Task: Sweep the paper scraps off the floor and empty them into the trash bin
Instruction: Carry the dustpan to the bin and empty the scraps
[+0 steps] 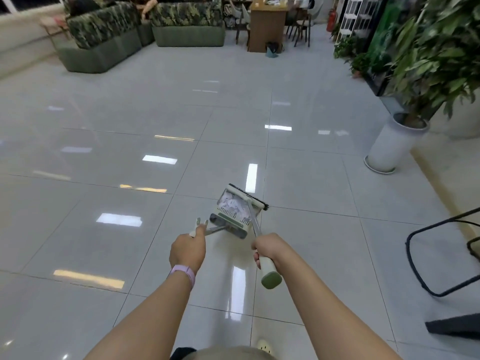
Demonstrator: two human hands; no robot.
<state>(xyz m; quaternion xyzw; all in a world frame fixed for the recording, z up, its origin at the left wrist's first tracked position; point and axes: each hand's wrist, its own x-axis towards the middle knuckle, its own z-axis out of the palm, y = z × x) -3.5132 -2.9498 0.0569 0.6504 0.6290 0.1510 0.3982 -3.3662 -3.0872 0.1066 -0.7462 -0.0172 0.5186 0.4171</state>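
White paper scraps (235, 203) fill the cream-green dustpan (232, 215), broom (248, 197) head alongside.

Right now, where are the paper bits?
In the head view, the white paper scraps lie inside the cream-and-green dustpan, on the grey tiled floor, beside the black-bristled broom head.

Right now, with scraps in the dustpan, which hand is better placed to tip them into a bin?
Left. The left hand grips the dustpan handle, and the paper scraps lie inside it. The right hand holds only the broom.
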